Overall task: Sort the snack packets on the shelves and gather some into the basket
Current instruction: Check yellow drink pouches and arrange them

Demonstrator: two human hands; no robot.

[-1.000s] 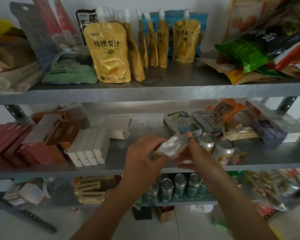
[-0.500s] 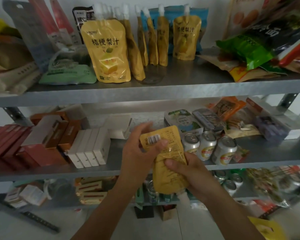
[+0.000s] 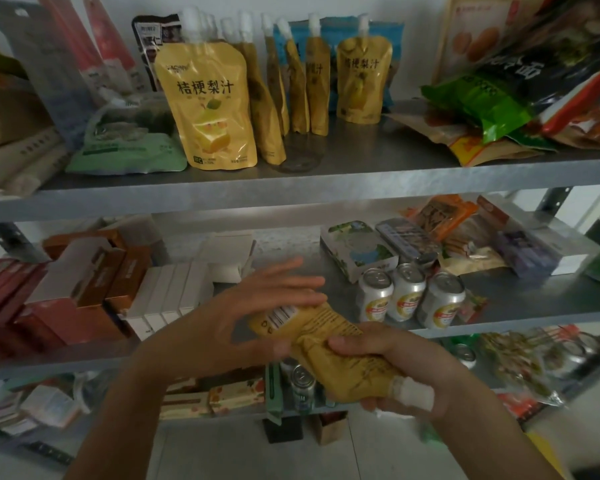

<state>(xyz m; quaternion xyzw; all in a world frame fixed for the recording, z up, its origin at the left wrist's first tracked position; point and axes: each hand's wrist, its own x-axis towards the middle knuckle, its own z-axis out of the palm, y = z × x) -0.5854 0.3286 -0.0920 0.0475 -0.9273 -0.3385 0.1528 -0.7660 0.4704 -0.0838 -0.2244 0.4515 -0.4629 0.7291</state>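
Pouch (image 3: 336, 348) tipped sideways; left hand (image 3: 257, 306) flattened.

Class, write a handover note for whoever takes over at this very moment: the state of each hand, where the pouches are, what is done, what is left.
Left hand: fingers straight, resting on the barcode end of the held pouch.
Right hand: grips that pouch near its spout, in front of the middle shelf.
Other pouches: standing in a row on the top shelf.
Done: that row is up.
Left: place the held pouch. The basket is not in view, so what has been gathered cannot be told.
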